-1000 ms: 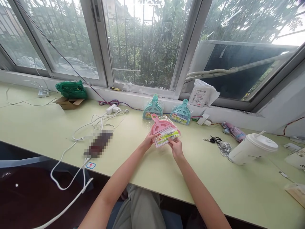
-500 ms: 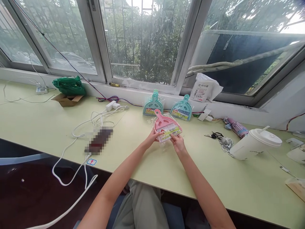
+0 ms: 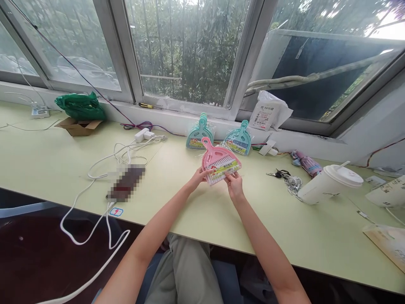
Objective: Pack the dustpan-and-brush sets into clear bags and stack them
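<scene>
A pink dustpan and brush set [image 3: 218, 159] in clear wrapping is held between both my hands above the table, its handle pointing up and away to the left. My left hand [image 3: 198, 178] grips its lower left edge, thumb on the front. On its lower right side, my right hand [image 3: 234, 185] pinches the edge by the yellow-green label. Behind it, a turquoise dustpan set [image 3: 200, 134] leans at the wall, seemingly several stacked together. Right of that stands another turquoise dustpan set [image 3: 238, 140], also wrapped and labelled.
A white lidded cup [image 3: 327, 185], keys [image 3: 280, 173] and a folded umbrella [image 3: 306, 163] lie to the right. On the left are a blurred-out dark device [image 3: 126, 183], white cables [image 3: 95, 171], and a cardboard box [image 3: 79, 127] with a green bag [image 3: 80, 105]. A white package [image 3: 268, 113] rests on the sill.
The pink dustpan set has turned slightly, so its label faces me more squarely. Both hands keep their hold. The whole view has shifted a little.
</scene>
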A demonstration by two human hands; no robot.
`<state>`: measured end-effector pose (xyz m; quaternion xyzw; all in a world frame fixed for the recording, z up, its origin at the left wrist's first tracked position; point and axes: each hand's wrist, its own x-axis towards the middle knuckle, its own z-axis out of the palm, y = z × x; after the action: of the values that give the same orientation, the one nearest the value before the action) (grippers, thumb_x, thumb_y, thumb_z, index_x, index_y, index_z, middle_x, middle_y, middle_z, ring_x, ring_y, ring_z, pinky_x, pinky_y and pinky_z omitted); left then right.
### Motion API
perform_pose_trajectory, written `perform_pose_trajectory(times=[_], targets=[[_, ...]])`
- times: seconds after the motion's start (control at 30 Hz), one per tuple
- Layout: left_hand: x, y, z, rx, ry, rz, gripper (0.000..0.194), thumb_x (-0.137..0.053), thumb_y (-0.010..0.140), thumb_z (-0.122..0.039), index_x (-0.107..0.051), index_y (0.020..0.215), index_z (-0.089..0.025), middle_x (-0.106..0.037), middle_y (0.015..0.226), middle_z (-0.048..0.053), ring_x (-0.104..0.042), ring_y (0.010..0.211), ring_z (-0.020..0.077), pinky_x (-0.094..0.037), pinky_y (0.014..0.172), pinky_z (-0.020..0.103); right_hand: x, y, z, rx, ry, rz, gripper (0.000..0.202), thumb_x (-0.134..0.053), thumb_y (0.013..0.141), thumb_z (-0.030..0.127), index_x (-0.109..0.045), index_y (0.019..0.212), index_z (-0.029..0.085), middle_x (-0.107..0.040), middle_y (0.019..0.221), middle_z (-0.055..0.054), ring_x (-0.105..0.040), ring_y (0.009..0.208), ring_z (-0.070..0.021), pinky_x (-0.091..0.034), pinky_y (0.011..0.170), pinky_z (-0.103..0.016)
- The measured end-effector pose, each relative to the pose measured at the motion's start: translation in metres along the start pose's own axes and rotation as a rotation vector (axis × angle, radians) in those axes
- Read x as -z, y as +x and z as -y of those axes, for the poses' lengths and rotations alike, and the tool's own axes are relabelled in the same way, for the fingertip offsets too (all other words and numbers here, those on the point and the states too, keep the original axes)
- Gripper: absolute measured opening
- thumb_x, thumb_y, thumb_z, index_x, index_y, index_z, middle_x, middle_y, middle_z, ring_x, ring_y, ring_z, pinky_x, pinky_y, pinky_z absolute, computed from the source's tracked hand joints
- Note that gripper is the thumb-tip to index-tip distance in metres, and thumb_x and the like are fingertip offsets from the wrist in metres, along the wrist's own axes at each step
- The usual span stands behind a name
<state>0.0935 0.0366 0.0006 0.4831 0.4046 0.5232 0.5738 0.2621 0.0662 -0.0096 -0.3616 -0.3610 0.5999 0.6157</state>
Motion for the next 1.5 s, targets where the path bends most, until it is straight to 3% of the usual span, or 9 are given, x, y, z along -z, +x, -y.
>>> perform_pose_trajectory(times=[0.4,0.53,0.67,0.77,0.9,0.97,1.07,1.27,1.5], targets=[[-0.001,-0.009,-0.018,0.023,0.081,-0.050,0.061,-0.067,0.070,-0.037,-0.054,0.127,-0.022,-0.070,0.106,0.007,-0.066,0.087,0.0247,-0.053,0.062,0.031,0.000,0.008,0.002,-0.206,0.000,0.024,0.030,-0.081,0.059,0.019,-0.064,0.084,0.019,-0.074,0.086,-0.004,-0.071,0.084,-0.0196,-0.060,0.079,-0.032],[0.006,-0.008,-0.019,0.042,-0.014,-0.013,0.065,-0.063,0.071,-0.036,-0.047,0.133,-0.023,-0.068,0.111,0.008,-0.067,0.081,0.0232,-0.056,0.059,0.033,0.009,0.011,0.016,-0.280,-0.155,0.177,0.029,-0.084,0.059,0.026,-0.067,0.080,0.016,-0.074,0.076,-0.006,-0.071,0.072,-0.0194,-0.061,0.074,-0.032],[0.028,-0.005,-0.015,0.163,-0.105,-0.017,0.051,-0.056,0.074,-0.038,-0.057,0.120,-0.017,-0.070,0.101,0.010,-0.066,0.072,0.0193,-0.054,0.057,0.029,0.028,0.011,0.049,-0.069,-0.401,0.388,0.031,-0.083,0.059,0.032,-0.071,0.082,0.015,-0.074,0.077,-0.007,-0.071,0.075,-0.0215,-0.057,0.082,-0.039],[0.044,-0.003,-0.013,0.187,-0.181,-0.106,0.042,-0.055,0.074,-0.037,-0.062,0.111,-0.019,-0.070,0.098,0.009,-0.067,0.075,0.0199,-0.055,0.059,0.030,0.033,0.004,0.072,0.258,-0.456,0.335,0.036,-0.080,0.062,0.032,-0.072,0.096,0.021,-0.073,0.102,-0.007,-0.066,0.102,-0.0240,-0.046,0.100,-0.046],[0.050,-0.002,-0.011,0.197,-0.269,-0.116,0.035,-0.056,0.073,-0.032,-0.064,0.104,-0.020,-0.069,0.103,0.008,-0.068,0.086,0.0212,-0.056,0.066,0.031,0.024,-0.004,0.077,0.562,-0.666,0.332,0.065,-0.083,0.055,0.019,-0.065,0.116,0.035,-0.053,0.138,0.001,-0.029,0.141,-0.0233,-0.017,0.117,-0.047],[0.050,-0.002,-0.010,0.211,-0.298,-0.105,0.032,-0.056,0.072,-0.029,-0.064,0.101,-0.018,-0.070,0.102,0.008,-0.068,0.086,0.0198,-0.056,0.069,0.030,0.019,-0.004,0.067,0.601,-0.762,0.412,0.058,-0.082,0.058,0.017,-0.068,0.110,0.037,-0.055,0.135,0.002,-0.030,0.141,-0.0238,-0.013,0.117,-0.049],[0.050,-0.002,-0.008,0.280,-0.257,-0.051,0.036,-0.055,0.072,-0.030,-0.063,0.105,-0.015,-0.071,0.092,0.010,-0.067,0.073,0.0186,-0.053,0.055,0.026,0.018,0.003,0.050,0.625,-0.840,0.467,0.022,-0.073,0.073,0.021,-0.074,0.088,0.037,-0.071,0.109,0.002,-0.055,0.121,-0.0241,-0.017,0.114,-0.052],[0.048,-0.005,-0.011,0.348,-0.136,0.044,0.050,-0.058,0.075,-0.032,-0.055,0.119,-0.009,-0.070,0.082,0.011,-0.064,0.058,0.0169,-0.044,0.039,0.021,0.023,0.011,0.032,0.660,-0.805,0.379,0.008,-0.068,0.078,0.034,-0.074,0.076,0.029,-0.071,0.082,-0.005,-0.062,0.088,-0.0237,-0.047,0.088,-0.043],[0.053,-0.009,-0.013,0.357,-0.003,0.056,0.044,-0.062,0.074,-0.032,-0.058,0.111,-0.008,-0.070,0.083,0.012,-0.068,0.066,0.0207,-0.051,0.046,0.025,0.015,0.013,0.011,0.526,-0.696,0.157,0.027,-0.072,0.069,0.034,-0.068,0.094,0.025,-0.057,0.116,-0.009,-0.054,0.112,-0.0259,-0.048,0.093,-0.044]])
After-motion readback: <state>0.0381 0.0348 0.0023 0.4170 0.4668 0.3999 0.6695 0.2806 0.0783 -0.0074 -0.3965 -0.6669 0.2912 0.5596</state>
